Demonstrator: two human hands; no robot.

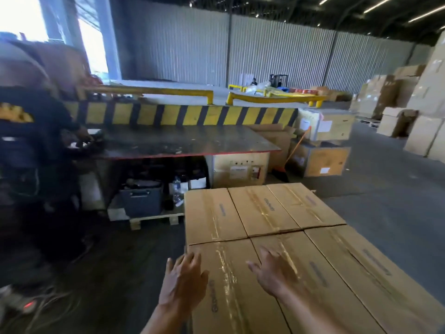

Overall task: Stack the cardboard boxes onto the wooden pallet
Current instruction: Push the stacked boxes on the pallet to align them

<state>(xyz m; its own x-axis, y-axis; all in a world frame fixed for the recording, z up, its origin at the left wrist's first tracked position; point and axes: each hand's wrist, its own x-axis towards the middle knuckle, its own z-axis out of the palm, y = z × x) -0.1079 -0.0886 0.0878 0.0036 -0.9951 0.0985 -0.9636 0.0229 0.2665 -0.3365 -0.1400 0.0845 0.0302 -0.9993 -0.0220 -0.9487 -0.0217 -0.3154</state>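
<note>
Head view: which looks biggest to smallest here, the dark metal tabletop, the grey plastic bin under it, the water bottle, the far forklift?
1. dark metal tabletop
2. grey plastic bin
3. water bottle and forklift: about alike in the picture, so unranked; the forklift looks small because it is far off.

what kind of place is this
Most likely a warehouse loading bay: corrugated metal walls, a forklift at the back, a yellow-and-black striped dock edge, and piles of cardboard boxes along the right.

At 5 o'clock, cardboard boxes [265, 213] run off frame, concealing whatever supports them; at 9 o'clock, person [26, 141] blurred and edge-cropped.
</note>
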